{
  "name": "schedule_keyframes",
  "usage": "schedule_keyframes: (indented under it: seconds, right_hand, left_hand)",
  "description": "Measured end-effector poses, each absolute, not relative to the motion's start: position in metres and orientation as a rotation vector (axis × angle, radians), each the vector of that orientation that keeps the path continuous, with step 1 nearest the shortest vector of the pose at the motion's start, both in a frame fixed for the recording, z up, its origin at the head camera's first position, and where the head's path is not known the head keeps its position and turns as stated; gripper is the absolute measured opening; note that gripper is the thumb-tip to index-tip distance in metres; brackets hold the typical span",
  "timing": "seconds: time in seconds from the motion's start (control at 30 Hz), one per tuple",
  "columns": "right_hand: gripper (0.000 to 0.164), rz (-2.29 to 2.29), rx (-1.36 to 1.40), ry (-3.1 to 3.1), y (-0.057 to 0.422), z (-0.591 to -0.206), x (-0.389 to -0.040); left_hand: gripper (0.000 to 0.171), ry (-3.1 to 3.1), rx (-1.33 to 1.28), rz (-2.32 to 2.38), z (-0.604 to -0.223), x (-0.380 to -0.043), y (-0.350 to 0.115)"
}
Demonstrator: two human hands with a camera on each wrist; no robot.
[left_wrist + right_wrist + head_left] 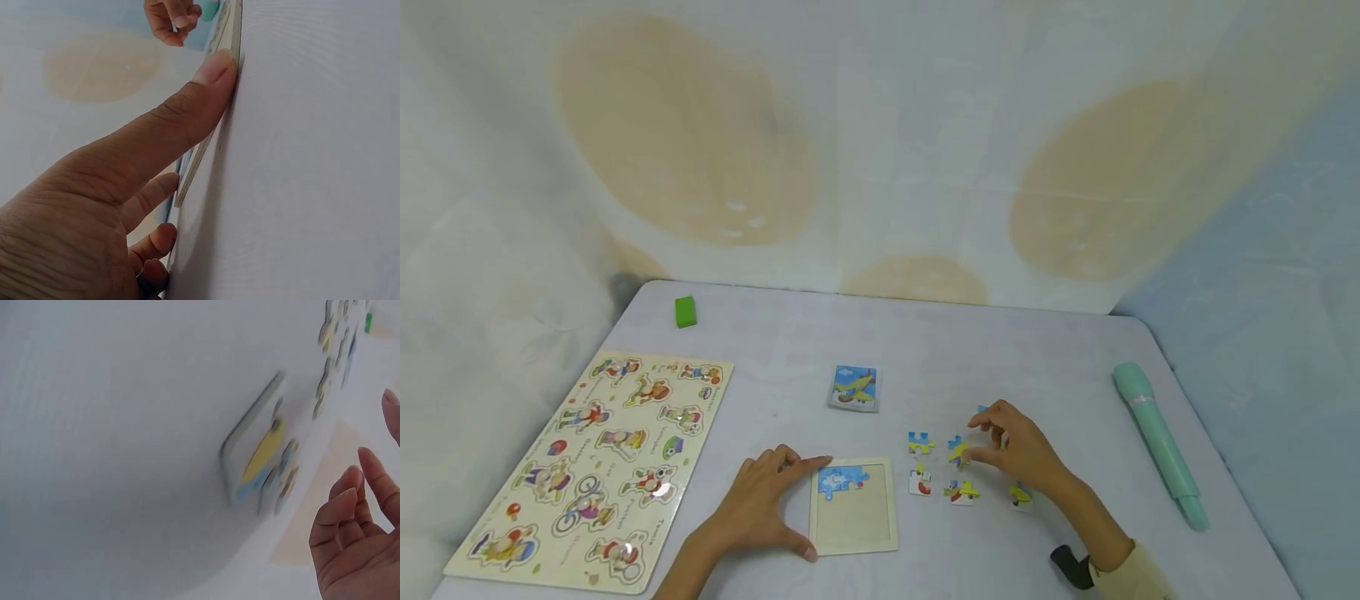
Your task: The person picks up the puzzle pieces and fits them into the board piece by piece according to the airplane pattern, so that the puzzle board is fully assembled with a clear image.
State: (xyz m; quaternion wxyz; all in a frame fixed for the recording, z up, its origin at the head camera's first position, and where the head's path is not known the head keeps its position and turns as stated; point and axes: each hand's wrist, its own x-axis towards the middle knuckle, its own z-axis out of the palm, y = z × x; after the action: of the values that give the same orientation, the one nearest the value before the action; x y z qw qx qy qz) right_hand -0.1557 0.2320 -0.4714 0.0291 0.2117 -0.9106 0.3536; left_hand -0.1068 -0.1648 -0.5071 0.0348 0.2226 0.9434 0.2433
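A square wooden puzzle tray [853, 527] holds joined blue pieces [842, 479] along its upper left. My left hand [758, 502] spans the tray's left side, the straight index finger at the upper corner and the thumb at the lower one; the left wrist view shows the thumb [181, 115] against the tray's edge. Over loose jigsaw pieces to the right hovers my right hand [1018, 446], fingers loosely bent, with nothing seen between them. Near it lie a blue-and-yellow piece [957, 452], a yellow-and-red piece [962, 492] and a corner piece [1020, 497]. The hand partly hides other pieces.
An airplane picture card [854, 388] lies behind the tray. On the left is a large board of illustrated figures [595, 475], with a green block [685, 312] beyond it. A mint-green tube [1159, 446] lies at the right, near the table edge.
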Motion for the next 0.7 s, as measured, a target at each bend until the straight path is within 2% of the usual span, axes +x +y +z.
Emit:
schedule_keyframes:
  seconds: [0.3, 0.7]
  right_hand:
    - [0.040, 1.134, 0.488, -2.900, 0.258, -0.479, -0.172]
    - [0.039, 1.253, 0.273, -2.974, 0.265, -0.483, -0.185]
  left_hand:
    - [0.110, 2.889, 0.674, 0.752, -0.505, -0.106, -0.164]
    - [0.111, 2.892, 0.672, 0.760, -0.504, -0.106, -0.164]
